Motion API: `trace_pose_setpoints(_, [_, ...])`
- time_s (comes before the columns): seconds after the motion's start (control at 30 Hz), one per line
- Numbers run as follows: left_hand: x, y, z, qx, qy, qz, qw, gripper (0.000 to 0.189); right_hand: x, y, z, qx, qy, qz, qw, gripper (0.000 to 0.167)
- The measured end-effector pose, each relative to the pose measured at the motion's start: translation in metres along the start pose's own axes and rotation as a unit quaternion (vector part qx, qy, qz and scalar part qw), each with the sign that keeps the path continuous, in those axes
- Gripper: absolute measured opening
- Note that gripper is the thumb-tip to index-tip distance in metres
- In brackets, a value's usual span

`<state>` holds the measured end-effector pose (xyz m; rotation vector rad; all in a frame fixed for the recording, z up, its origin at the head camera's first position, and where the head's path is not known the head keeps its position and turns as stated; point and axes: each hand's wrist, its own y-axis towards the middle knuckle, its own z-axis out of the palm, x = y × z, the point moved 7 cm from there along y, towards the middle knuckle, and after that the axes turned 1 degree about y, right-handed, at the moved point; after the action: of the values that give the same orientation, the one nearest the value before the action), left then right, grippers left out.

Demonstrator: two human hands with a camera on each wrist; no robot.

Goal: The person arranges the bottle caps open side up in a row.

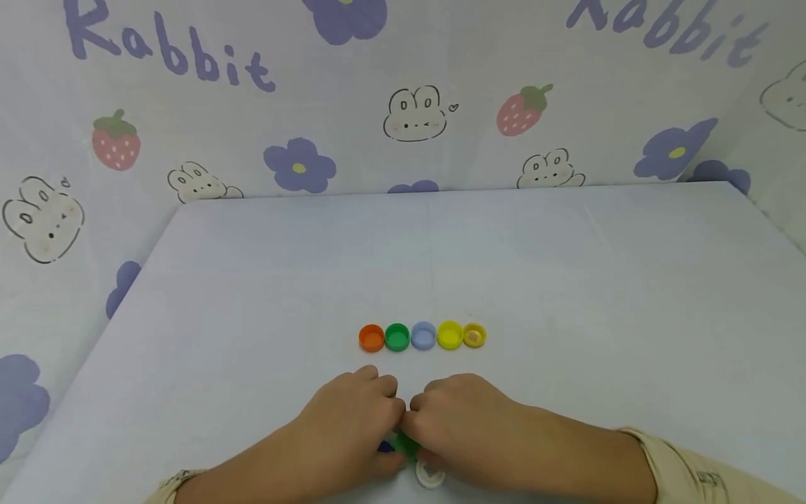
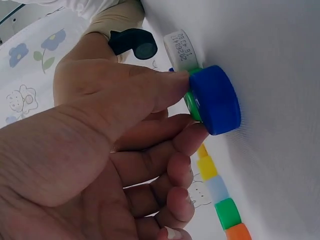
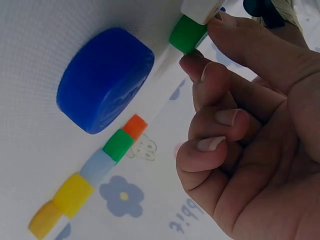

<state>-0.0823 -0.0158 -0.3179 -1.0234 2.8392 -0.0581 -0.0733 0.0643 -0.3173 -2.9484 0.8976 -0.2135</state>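
Note:
My left hand (image 1: 355, 427) and right hand (image 1: 469, 427) meet low over the tabletop, knuckles almost touching. Both hands' thumbs and index fingers close around a small green bottle cap (image 3: 188, 34), partly hidden by the fingers. Against the left fingertips lies a dark blue cap (image 2: 215, 100); whether they grip it too is hard to tell. A white cap (image 1: 431, 474) sits by the right thumb, print on its side. Another dark blue cap (image 3: 105, 80) rests near the right hand, hidden from the head view.
Farther back a touching row of caps runs left to right: orange (image 1: 371, 338), green (image 1: 397, 337), pale blue (image 1: 424, 336), yellow (image 1: 450, 335) and a smaller darker yellow one (image 1: 474, 335). They stand on a white tabletop (image 1: 252, 280) with a patterned cloth (image 1: 472, 63) behind.

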Motion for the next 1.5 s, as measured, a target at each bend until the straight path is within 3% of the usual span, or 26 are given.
trace_pose_setpoints(0.23, [0.001, 0.002, 0.004, 0.007, -0.025, -0.007, 0.9996, 0.031, 0.001, 0.002, 0.002, -0.014, 0.001, 0.003, 0.9999, 0.018])
trace_pose_setpoints(0.7, [0.002, 0.007, 0.011, 0.052, -0.053, -0.037, 0.9965, 0.036, -0.002, 0.003, 0.006, 0.013, 0.033, 0.017, 0.9992, 0.018])
trace_pose_setpoints(1.03, [0.007, 0.008, 0.01, 0.052, -0.097, -0.037, 0.9933, 0.03, -0.002, 0.002, 0.001, -0.017, 0.024, -0.005, 0.9996, 0.015])
trace_pose_setpoints(1.13, [0.011, 0.008, 0.01, 0.041, -0.128, -0.034, 0.9904, 0.026, -0.001, 0.0, -0.004, -0.04, 0.015, -0.026, 0.9987, 0.015])
trace_pose_setpoints(1.3, [0.022, 0.008, 0.011, 0.064, -0.199, -0.048, 0.9767, 0.022, -0.001, 0.0, -0.01, -0.079, 0.015, -0.051, 0.9955, 0.019])
trace_pose_setpoints(1.5, [0.03, 0.01, 0.008, 0.082, -0.224, -0.06, 0.9694, 0.014, -0.011, 0.006, -0.011, -0.056, 0.057, -0.012, 0.9967, 0.015])
